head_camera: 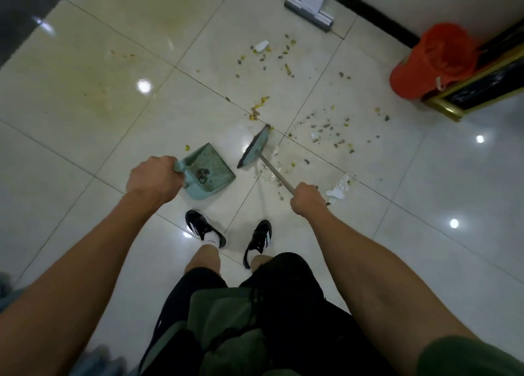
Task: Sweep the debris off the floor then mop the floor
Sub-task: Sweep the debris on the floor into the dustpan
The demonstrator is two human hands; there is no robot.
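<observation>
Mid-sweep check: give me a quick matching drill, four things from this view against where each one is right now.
Things:
1. dustpan
2. broom
3. mop
4. orange bin

Places:
A. at the far wall, untouched
B. handle gripped by the right hand
C. at the right, beside a gold-framed panel
D. handle gripped by the left hand, a few bits already inside

Pairs: 1-D, 2-B, 3-A, 4-C
</observation>
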